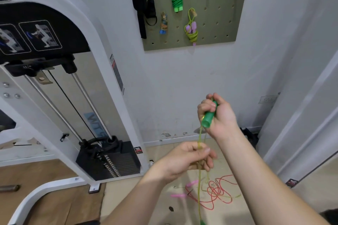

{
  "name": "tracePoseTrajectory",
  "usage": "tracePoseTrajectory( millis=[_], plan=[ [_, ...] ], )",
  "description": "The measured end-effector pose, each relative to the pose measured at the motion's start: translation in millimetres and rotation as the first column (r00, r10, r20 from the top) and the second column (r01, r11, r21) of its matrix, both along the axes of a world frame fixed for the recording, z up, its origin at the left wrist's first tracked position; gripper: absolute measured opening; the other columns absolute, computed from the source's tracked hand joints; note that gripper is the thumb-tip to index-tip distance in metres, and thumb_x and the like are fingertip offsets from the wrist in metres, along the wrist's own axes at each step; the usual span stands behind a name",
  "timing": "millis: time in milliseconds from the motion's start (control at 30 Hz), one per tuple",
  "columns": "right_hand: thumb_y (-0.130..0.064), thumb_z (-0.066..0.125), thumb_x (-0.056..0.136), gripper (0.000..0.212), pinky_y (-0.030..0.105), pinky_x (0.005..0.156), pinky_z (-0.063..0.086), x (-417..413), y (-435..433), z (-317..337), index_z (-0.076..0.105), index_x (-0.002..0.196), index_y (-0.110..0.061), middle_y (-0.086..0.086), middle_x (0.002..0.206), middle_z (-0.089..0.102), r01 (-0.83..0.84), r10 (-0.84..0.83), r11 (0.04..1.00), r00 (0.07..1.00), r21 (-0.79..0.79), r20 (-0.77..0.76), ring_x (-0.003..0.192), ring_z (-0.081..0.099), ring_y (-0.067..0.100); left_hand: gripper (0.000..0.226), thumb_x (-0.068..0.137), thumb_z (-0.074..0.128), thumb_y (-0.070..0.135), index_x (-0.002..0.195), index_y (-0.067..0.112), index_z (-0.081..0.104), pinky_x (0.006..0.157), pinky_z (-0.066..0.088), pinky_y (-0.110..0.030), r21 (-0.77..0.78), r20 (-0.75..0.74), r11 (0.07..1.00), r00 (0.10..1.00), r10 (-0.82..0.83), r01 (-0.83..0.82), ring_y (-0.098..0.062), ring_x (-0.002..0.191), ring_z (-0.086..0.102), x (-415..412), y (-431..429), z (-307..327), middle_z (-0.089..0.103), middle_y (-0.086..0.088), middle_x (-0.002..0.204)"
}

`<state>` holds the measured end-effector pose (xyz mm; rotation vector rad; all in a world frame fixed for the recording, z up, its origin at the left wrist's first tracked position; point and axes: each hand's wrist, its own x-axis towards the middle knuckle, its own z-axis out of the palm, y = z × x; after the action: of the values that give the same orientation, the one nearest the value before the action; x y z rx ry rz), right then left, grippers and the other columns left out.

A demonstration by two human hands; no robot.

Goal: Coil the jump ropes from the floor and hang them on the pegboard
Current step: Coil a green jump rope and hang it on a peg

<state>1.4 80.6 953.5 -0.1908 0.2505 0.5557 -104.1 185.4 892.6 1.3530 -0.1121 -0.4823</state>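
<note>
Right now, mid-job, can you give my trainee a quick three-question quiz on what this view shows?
1. True or false: the right hand grips a green handle.
2. Which thing does the left hand pinch? A: the yellow-green cord. B: a pink handle. C: a black strap.
3. Fill the gap: the loose rope lying on the floor has a ____ cord.

Key: 1 true; 2 A; 3 red.
</note>
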Motion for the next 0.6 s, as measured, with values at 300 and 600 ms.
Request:
tracePoseTrajectory(
  millis=[300, 600],
  plan=[
    [-0.03, 0.031, 0.103, 0.041, 0.043, 0.059, 0.061, -5.4, -12.5, -3.3, 0.058, 0.107, 0.0, 0.016, 0.079, 0.073, -0.126, 0.318, 0.841, 0.901, -0.526, 0.294, 0.072, 0.073, 0.028, 0.04, 0.097, 0.034, 0.042, 0.067, 0.018, 0.044, 0.042, 0.022, -0.017, -0.397, -0.095, 0.879, 0.964, 0.247, -0.264, -0.008, 0.043, 0.033, 21.4, 0.1, 52.6, 0.039, 0.002, 0.05],
    [-0.033, 0.041, 0.097, 0.038, 0.05, 0.08, 0.056, -61.5, -7.7, -33.9, 0.069, 0.1, -0.007, 0.021, 0.089, 0.069, -0.439, 0.607, 0.786, 0.679, -0.435, 0.412, 0.089, 0.069, 0.036, 0.04, 0.101, 0.032, 0.044, 0.07, 0.019, 0.038, 0.028, 0.013, -0.016, -0.562, -0.26, 0.637, 0.844, 0.469, -0.527, -0.008, 0.035, 0.021, 102.4, 35.1, 112.6, 0.029, 0.003, 0.047]
  ],
)
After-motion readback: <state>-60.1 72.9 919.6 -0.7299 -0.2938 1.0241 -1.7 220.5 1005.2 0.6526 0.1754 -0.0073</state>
